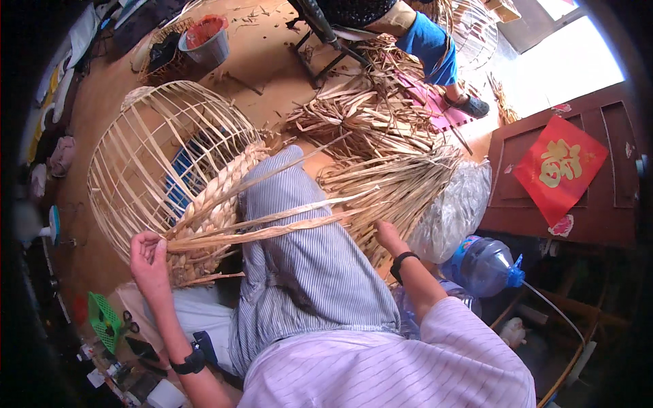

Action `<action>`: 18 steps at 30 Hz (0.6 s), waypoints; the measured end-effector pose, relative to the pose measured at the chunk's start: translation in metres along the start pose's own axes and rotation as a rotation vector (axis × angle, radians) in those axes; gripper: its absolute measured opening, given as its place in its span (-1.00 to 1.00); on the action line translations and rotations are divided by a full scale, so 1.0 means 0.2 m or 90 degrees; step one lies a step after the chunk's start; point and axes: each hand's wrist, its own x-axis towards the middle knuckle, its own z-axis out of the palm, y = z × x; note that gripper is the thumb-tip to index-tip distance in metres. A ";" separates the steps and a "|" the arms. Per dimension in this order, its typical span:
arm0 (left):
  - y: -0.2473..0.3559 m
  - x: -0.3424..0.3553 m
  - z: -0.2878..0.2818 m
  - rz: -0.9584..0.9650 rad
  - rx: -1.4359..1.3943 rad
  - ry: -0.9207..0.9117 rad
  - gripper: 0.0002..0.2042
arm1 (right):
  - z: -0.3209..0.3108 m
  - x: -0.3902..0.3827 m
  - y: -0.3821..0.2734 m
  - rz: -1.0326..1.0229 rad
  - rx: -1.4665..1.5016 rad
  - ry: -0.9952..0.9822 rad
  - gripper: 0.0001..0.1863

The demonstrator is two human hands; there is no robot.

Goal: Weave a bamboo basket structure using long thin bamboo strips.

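Presently, I see the left hand point(149, 268) beside the lower woven edge of a large, round, pale basket frame point(129, 163), with its fingers point(143, 243) pinching the near ends of several long straw strips point(265, 235). These strips fan out rightward from that edge, across a knee in striped trousers point(306, 272). The basket frame lies tilted to the left of that knee, its bare ribs open above a thick braided band point(221, 187). On the right, the right hand point(390, 238) is at a spread bundle of dry straw point(408, 183), fingers curled; I cannot tell whether they grip any stalks. Near that hand are a clear plastic bag point(452, 211) and a big bluish bottle point(484, 265). Farther off, another person's blue-trousered leg point(432, 47) stands beside more straw point(360, 119).
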 end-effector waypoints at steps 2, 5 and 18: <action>0.00 0.01 0.00 -0.013 -0.009 0.013 -0.81 | 0.02 0.01 -0.06 -0.045 -0.016 0.013 -0.69; 0.04 0.02 0.01 -0.031 -0.020 0.009 -0.81 | 0.05 0.10 -0.13 -0.042 -0.058 -0.019 -0.72; 0.03 0.03 -0.03 -0.041 0.015 -0.027 -0.83 | 0.07 0.13 -0.08 -0.109 -0.180 -0.103 -0.60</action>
